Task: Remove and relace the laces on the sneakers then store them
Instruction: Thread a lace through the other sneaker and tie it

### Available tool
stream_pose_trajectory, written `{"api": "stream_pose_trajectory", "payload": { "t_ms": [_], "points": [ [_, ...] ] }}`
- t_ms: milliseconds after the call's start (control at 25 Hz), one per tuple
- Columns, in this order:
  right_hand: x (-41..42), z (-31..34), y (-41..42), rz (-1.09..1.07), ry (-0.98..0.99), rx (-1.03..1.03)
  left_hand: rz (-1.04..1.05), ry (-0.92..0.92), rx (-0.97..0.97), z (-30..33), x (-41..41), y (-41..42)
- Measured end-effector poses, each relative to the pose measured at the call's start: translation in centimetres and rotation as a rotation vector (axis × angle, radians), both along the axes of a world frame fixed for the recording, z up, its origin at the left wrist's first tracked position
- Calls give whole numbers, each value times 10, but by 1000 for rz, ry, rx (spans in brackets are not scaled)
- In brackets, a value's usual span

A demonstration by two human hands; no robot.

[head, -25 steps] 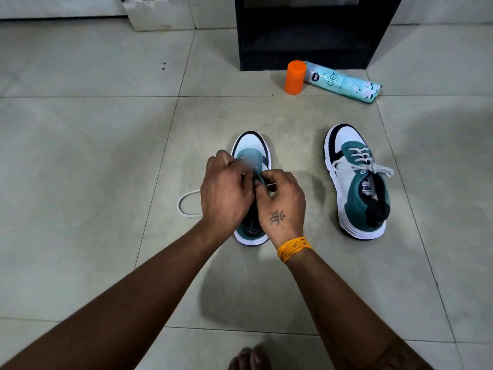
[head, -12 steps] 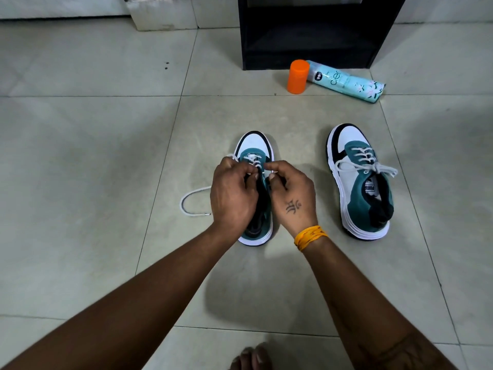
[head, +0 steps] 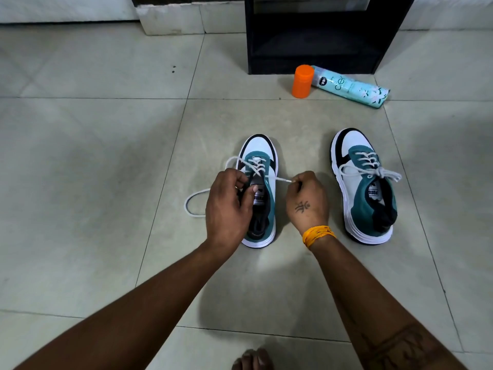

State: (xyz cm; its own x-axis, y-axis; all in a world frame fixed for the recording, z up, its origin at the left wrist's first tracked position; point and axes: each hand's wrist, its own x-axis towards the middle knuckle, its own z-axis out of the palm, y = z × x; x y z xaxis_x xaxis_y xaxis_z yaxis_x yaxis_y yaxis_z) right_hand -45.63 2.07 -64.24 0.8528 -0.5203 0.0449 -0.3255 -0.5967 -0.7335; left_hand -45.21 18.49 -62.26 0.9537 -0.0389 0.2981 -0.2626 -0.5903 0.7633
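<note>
While the right hand (head: 306, 198) pinches the lace (head: 277, 179) tip, the left hand (head: 229, 206) grips the sneaker (head: 262, 161) between them; best keep both ends even before threading the next eyelet.

Person, two bare forearms, no sleeves. Right hand (head: 306, 201) bore a small dark tattoo (head: 302, 206) on its back; an orange thread band (head: 317, 235) wound the wrist. Right forearm carried a band tattoo (head: 394, 343). Left hand (head: 229, 209) unadorned. Bare toes (head: 252, 360) showed below.
</note>
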Motion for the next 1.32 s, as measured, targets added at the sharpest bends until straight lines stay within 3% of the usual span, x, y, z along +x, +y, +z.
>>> {"api": "stream_pose_trajectory", "payload": {
  "t_ms": [120,320,560,840,1120,1200,1320],
  "points": [
    [-6,2,-2,-3,15,-50,3,-6,16,-3,-1,1],
    [-2,24,17,327,-94,-231,2,-33,16,-7,0,1],
    [-2,24,14,403,-94,-250,-5,-45,5,-10,0,3],
    [-6,8,-13,165,302,-314,1,-26,19,-8,-2,1],
    [-8,25,25,324,-53,-313,-12,-29,42,-8,-1,0],
    [-11,15,17,218,-23,-288,-12,-21,42,-8,-1,0],
    [-16,3,-4,81,195,-257,-6,-16,50,-9,-1,2]
  ]
}}
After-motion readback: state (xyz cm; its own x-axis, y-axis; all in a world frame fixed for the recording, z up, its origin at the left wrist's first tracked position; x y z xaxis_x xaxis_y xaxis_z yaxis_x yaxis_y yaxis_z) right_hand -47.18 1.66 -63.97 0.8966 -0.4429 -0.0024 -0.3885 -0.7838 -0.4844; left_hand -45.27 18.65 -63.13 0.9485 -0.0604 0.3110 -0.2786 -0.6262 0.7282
